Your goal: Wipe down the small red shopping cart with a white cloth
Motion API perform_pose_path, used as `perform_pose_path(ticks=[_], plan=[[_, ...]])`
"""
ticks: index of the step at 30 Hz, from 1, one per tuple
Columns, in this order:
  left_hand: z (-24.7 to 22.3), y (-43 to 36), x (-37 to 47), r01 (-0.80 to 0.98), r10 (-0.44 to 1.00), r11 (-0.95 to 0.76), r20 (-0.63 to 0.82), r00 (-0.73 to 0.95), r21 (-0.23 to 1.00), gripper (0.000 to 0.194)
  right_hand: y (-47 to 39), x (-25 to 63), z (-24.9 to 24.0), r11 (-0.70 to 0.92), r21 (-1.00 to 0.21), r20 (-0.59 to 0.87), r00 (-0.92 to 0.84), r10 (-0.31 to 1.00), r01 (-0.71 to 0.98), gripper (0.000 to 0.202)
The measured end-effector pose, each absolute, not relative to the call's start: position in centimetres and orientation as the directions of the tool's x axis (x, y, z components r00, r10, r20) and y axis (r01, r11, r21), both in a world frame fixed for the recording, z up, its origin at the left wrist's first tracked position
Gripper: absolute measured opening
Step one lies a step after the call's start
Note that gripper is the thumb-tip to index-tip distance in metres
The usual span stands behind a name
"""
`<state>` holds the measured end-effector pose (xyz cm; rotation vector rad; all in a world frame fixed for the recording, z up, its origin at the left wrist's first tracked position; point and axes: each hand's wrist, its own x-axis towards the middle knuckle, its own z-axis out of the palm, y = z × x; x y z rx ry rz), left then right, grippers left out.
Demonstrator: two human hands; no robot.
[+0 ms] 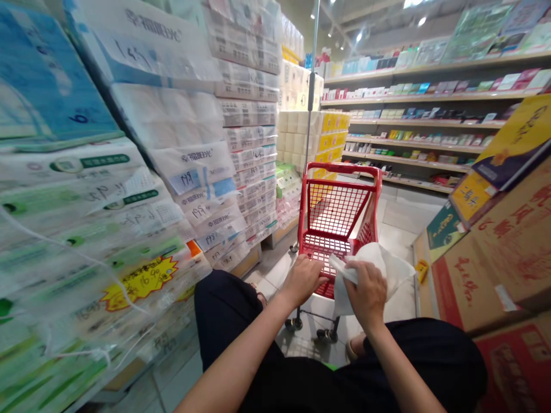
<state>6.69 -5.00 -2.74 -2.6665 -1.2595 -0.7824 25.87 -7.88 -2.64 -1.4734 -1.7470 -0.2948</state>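
A small red shopping cart with a mesh basket stands right in front of my knees. My left hand is on the cart's near edge, its fingers wrapped over the red plastic. In my right hand is a white cloth, gripped between the fingers and thumb. The cloth hangs down over the near right side of the cart and hides part of it.
Stacked tissue packs rise close on the left, with a yellow price tag. Cardboard boxes stand at the right. Shelves of small goods line the back, and a thin upright pole stands behind the cart.
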Motion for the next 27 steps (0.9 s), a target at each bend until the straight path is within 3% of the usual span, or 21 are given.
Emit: perform_pose_path(ticks=[4,9,13,17,21,27], plan=[[-2.6,-5.8,8.0,0.717,0.711,-0.659,0.501,0.494,0.227,0.046,-7.6,23.6,-2.4,0.341,-0.229,0.658,-0.113,0.744,0.912,0.024],[-2.4,-6.1,8.1,0.704,0.726,-0.656,0.485,0.488,0.273,0.056,-7.5,23.7,-2.3,0.38,-0.239,0.64,-0.149,0.753,0.893,0.024],[-2.3,-6.0,7.6,0.724,0.745,-0.629,0.484,0.458,0.283,0.064,-7.6,27.1,-2.9,0.365,-0.268,0.679,-0.094,0.728,0.892,0.02],[-2.2,-5.9,7.2,0.709,0.723,-0.652,0.503,0.474,0.27,0.061,-7.0,32.0,-3.6,0.319,-0.324,0.746,0.033,0.665,0.891,0.023],[-2.0,-5.9,7.1,0.678,0.688,-0.691,0.514,0.513,0.25,0.061,-6.1,33.7,-3.5,0.358,-0.391,0.73,0.049,0.681,0.848,0.025],[-1.8,-6.2,7.5,0.672,0.687,-0.697,0.501,0.526,0.251,0.071,-6.9,27.7,-3.0,0.338,-0.27,0.701,-0.056,0.711,0.902,0.025]])
